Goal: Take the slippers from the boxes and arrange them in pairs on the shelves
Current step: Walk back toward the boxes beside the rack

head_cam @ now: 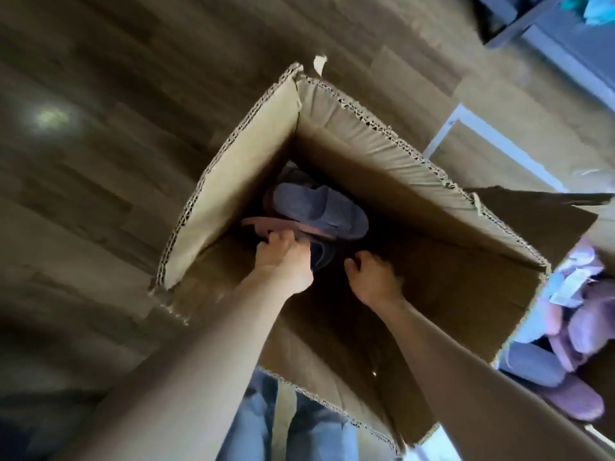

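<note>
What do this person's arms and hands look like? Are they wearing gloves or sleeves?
No gloves on the left hand or right hand, and no sleeves in view. No watch, bracelet or ring is visible. Blue jeans show below.

— What does the floor look like?
— Long grey-brown wood planks, some lighter and some darker, across the whole view.
— Any light?
— One pale round glare on the planks at the far left.
— Furniture?
— A white-framed shelf at the right, with its leg on the floor. Another pale rail crosses the top right corner.
</note>
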